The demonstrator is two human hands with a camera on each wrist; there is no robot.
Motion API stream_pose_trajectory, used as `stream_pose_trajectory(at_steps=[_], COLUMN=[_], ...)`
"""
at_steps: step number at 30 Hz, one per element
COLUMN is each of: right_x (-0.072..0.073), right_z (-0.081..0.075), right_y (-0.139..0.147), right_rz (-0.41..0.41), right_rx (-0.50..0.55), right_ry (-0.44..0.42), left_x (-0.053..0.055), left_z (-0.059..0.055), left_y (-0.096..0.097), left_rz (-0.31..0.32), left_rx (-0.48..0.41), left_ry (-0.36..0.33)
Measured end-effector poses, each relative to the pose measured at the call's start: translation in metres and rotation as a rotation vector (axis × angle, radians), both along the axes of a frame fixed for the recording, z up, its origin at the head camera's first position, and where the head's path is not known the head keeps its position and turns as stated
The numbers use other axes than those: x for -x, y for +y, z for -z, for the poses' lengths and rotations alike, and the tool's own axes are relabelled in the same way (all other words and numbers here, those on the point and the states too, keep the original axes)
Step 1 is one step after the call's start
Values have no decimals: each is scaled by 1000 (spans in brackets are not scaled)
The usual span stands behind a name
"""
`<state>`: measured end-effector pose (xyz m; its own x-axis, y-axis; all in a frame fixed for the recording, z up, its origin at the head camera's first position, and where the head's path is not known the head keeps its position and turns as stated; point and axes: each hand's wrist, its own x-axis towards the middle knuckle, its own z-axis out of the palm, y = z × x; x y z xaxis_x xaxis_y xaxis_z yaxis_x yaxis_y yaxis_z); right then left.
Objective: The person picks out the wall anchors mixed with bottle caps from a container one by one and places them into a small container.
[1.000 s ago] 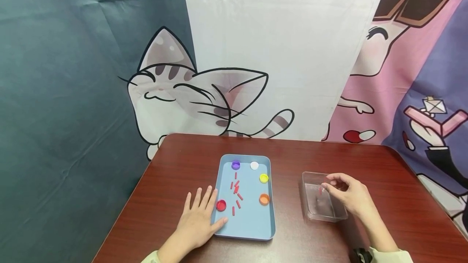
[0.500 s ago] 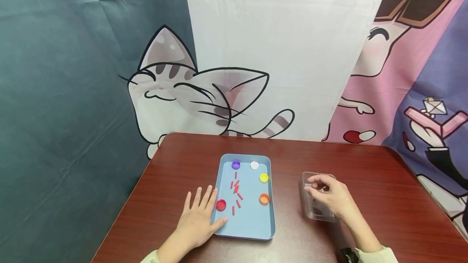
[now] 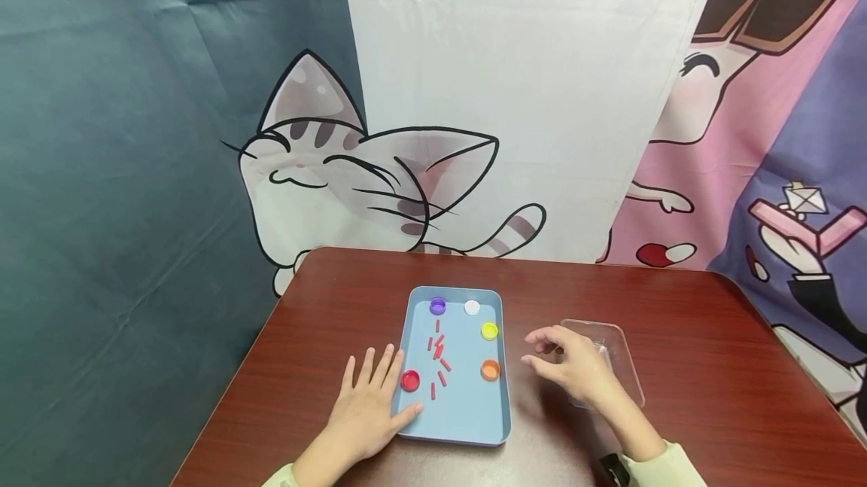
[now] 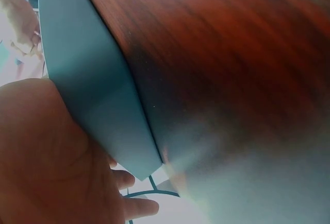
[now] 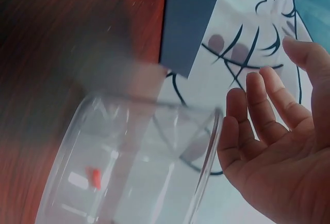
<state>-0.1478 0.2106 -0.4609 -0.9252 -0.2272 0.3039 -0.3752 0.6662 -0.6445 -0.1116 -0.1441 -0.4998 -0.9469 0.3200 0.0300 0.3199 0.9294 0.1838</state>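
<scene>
My left hand (image 3: pixel 366 412) lies with fingers spread along the left rim of a blue tray (image 3: pixel 467 419), the thumb reaching over its edge. In the left wrist view the palm is against the tray's side (image 4: pixel 98 74). Several short red sticks (image 3: pixel 445 364) are scattered in the tray. My right hand (image 3: pixel 579 366) hovers between tray and clear plastic box (image 3: pixel 634 374), partly covering the box. Its fingers bend loosely, thumb apart, nothing between them. A small red piece (image 5: pixel 96 179) sits in the box in the right wrist view.
Round, shallow caps stand inside the tray: purple (image 3: pixel 438 306), white (image 3: pixel 472 307), yellow (image 3: pixel 490 331), orange (image 3: pixel 491 370) and red (image 3: pixel 409 380). The brown table (image 3: pixel 528 284) ends at a cartoon-printed cloth (image 3: pixel 433 35) behind it.
My right hand has moved left from over the clear box towards the tray. A red stick near its fingertips a second ago no longer shows there. The left hand has stayed put.
</scene>
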Motion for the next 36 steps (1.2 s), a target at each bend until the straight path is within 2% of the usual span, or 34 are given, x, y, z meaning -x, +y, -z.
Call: stream_pose_trajectory(at_steps=[10,20,23,30,36], right_x=[7,13,14,17,22], right_z=[6,12,14,20,22], right_y=[-30,-58,-66,-81,-91], right_rz=[-136,-254,-285,-357,-402], right_rx=[29,28,7,-33,-98], right_ry=[13,-9,-10,-84,-74], left_x=[-1,-1,-1,-2,-2], left_z=[1,0,-1,-2,-2], left_y=[0,1,1,2,2], left_rz=[-3,-3,-3,-1,3], left_rx=[1,-3,-3,-8,1], left_ry=[-14,-7,-7,-11,0])
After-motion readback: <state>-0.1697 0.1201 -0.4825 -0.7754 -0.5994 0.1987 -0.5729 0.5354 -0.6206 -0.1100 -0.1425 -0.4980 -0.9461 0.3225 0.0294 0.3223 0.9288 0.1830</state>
